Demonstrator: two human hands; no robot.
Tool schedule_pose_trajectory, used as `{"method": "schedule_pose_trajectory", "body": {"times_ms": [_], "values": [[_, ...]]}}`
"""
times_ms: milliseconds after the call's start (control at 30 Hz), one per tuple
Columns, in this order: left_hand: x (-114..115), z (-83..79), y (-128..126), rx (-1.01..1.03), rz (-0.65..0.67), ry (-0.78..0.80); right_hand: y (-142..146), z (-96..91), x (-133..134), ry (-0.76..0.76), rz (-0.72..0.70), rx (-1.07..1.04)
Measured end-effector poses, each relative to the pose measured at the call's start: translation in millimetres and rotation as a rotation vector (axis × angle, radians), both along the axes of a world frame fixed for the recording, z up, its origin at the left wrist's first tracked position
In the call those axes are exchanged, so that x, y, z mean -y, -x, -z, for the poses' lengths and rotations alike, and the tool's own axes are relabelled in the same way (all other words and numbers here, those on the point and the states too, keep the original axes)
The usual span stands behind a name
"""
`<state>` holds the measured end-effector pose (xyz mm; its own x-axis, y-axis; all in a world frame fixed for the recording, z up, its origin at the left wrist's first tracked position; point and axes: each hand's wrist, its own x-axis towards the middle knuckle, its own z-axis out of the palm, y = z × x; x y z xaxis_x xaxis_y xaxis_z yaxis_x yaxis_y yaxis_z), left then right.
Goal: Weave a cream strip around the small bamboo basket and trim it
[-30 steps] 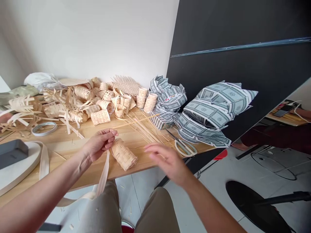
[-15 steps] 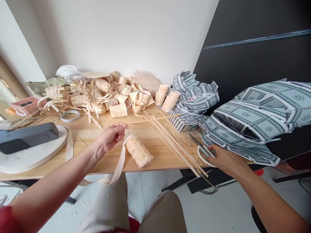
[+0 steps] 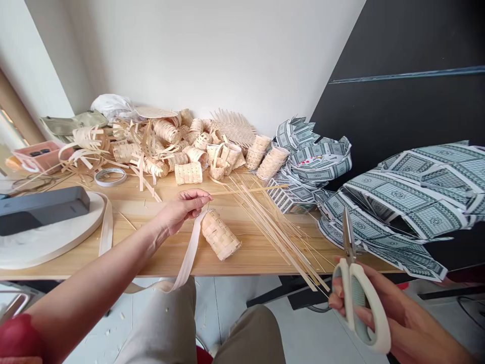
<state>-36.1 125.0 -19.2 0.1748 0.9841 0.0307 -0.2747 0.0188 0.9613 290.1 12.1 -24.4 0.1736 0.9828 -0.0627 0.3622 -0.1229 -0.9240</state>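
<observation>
Pinched in my left hand (image 3: 185, 207) is a thin wooden strip (image 3: 250, 190) that points right over the table. Just below that hand a woven cylinder (image 3: 221, 235) lies on its side near the table's front edge. A cloth ribbon (image 3: 188, 255) runs from the cylinder's upper end, over the edge, and loops back up at the left. My right hand (image 3: 379, 298) holds white-handled scissors (image 3: 356, 283) in the air in front of the table's right side, with fingers in the handle loops and the blades upward, nearly closed. Long loose strips (image 3: 276, 230) lie between the two hands.
Many woven pieces (image 3: 166, 136) are heaped at the back. Folded playing-card constructions (image 3: 409, 197) cover the right side. A roll of tape (image 3: 110, 177), a pink basket (image 3: 43, 157) and a dark oblong box (image 3: 43, 208) on a white round reel (image 3: 56, 253) are at left.
My right hand has lifted the scissors off the table and brought them nearer to me, blades turned upward. My left hand keeps its pinch on the strip, almost in place.
</observation>
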Motion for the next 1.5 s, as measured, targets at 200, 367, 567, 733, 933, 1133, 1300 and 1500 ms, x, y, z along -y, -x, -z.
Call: {"method": "schedule_pose_trajectory", "body": {"times_ms": [200,367,567,733,933,1133,1300,1500], "values": [[3.4,0.9,2.0,-0.069,-0.028,-0.076,48.3,-11.2,-32.3,-0.007,-0.336,0.125],[4.6,2.6,4.4,-0.136,-0.057,-0.128,78.8,-13.8,-66.5,-0.299,-0.48,0.766],[5.9,1.3,4.7,-0.165,-0.086,-0.154,101.9,-18.2,-81.1,-0.49,-0.543,1.178],[6.3,2.1,5.7,-0.172,-0.085,-0.177,106.2,-17.7,-84.9,-0.544,-0.519,1.258],[6.6,1.4,5.9,-0.174,-0.096,-0.179,107.1,-15.1,-85.1,-0.596,-0.518,1.294],[6.0,0.9,6.1,-0.175,-0.096,-0.172,106.8,-14.5,-85.1,-0.616,-0.514,1.301],[5.9,1.5,5.9,-0.167,-0.104,-0.159,104.9,-12.0,-87.0,-0.635,-0.517,1.302],[5.0,2.1,8.2,-0.17,-0.102,-0.147,106.4,-13.1,-85.9,-0.559,-0.508,1.305]]}}
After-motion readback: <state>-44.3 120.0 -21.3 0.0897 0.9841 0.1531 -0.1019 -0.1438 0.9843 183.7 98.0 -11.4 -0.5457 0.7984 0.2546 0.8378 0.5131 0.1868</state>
